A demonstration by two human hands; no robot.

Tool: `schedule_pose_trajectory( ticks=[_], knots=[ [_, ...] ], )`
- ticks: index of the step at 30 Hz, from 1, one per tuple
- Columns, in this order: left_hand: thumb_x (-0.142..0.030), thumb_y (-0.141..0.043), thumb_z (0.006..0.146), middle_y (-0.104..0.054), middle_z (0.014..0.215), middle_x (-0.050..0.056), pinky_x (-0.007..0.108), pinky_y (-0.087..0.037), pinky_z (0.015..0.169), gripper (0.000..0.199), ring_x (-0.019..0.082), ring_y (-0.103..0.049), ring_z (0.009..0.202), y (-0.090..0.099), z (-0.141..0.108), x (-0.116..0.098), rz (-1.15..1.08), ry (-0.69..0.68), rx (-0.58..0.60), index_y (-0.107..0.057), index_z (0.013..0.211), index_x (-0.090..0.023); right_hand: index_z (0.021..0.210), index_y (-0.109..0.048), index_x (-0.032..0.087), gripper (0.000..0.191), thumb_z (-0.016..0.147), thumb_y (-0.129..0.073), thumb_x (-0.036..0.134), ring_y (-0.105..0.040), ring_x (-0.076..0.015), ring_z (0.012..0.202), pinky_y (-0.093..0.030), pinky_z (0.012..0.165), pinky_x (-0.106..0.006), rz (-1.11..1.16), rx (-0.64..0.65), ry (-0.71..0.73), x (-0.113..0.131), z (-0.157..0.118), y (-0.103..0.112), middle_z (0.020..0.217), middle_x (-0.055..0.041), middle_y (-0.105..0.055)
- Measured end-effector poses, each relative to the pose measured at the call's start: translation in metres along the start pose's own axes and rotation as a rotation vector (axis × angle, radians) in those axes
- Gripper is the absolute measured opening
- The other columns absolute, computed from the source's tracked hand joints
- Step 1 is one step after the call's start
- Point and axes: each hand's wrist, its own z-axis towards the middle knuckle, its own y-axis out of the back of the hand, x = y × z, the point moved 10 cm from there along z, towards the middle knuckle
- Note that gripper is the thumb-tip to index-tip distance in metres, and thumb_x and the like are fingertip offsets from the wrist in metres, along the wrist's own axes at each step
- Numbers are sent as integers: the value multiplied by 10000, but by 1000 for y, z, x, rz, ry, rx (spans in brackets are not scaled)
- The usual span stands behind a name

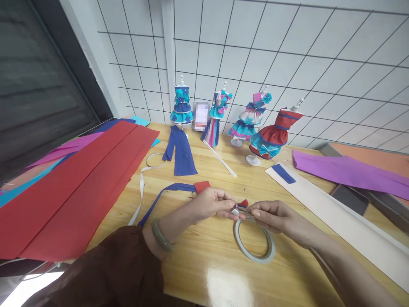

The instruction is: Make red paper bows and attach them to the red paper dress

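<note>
My left hand [217, 204] is closed, thumb against fingers, on a small red and blue fabric piece [243, 204] with a little white tab [235, 211] beside the fingertips. Close on its right, my right hand [273, 215] pinches a thin object at the same piece, too small to make out. Just below both hands a roll of tape [238, 238] lies flat on the wooden table [191, 264]. Behind my left wrist are a red fabric square [202, 186] and a long blue strip [159, 194].
Several small dressed mannequins [277, 132] stand along the tiled wall. Large red cloth [92, 183] covers the left side. Blue fabric [183, 153] and white ribbon [142, 183] lie behind. On the right are cream cloth [332, 217], purple cloth [345, 170] and a dark phone-like slab [349, 199].
</note>
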Motion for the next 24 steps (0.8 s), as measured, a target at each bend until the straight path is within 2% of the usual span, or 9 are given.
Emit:
schedule_pose_trajectory(
  ticks=[5,8,11,14,17,19,22,24],
  knots=[
    [-332,-659,685,-641,828,95,334,-500,760,295,199,-655,761,1,1,-2,26,-42,30,-571,801,-76,1018,-637,173,410,792,-502,486,-374,-91,538,-298,501,-221,-78,33,0,5,-2,-3,630,13,-507],
    [-318,-616,731,-629,795,81,326,-508,735,255,192,-655,745,7,3,-2,38,-38,-13,-548,805,-85,1044,-629,170,422,817,-461,484,-462,-117,601,-373,563,-242,-129,60,2,9,-7,-4,731,-20,-585],
    [-285,-582,761,-616,800,61,317,-516,703,195,172,-657,698,14,4,-3,23,-23,-88,-511,791,-106,1064,-618,185,429,822,-438,490,-553,-189,776,-433,691,-295,-193,27,8,6,-8,5,911,-55,-634],
    [-276,-552,783,-601,791,44,298,-519,662,168,160,-658,662,20,3,-5,28,-25,-167,-479,781,-125,1050,-618,214,408,824,-420,491,-559,-249,945,-437,801,-338,-329,-121,18,-11,-5,30,1029,-58,-634],
    [-300,-537,788,-590,767,42,267,-513,622,191,157,-657,645,23,2,-9,72,-46,-229,-470,759,-124,1029,-614,230,379,828,-406,475,-593,-261,891,-465,766,-376,-616,-361,43,-30,-1,61,994,-69,-646],
    [-327,-540,779,-586,747,35,246,-506,602,218,148,-654,630,23,0,-11,97,-69,-256,-469,755,-122,1026,-618,217,364,824,-418,446,-598,-277,864,-469,748,-415,-825,-517,120,-30,-2,72,960,-101,-640],
    [-375,-563,749,-585,729,25,232,-500,593,266,132,-646,618,22,-1,-12,126,-102,-278,-477,757,-124,1051,-619,217,347,812,-459,411,-528,-334,1005,-429,805,-502,-1024,-702,274,-10,-9,68,1081,-143,-580],
    [-396,-567,738,-584,711,25,227,-496,591,286,129,-641,624,20,-1,-12,164,-121,-269,-489,753,-121,1133,-565,235,374,807,-489,402,-475,-331,1092,-418,844,-504,-977,-703,356,7,-11,54,1193,-133,-520]
  ],
)
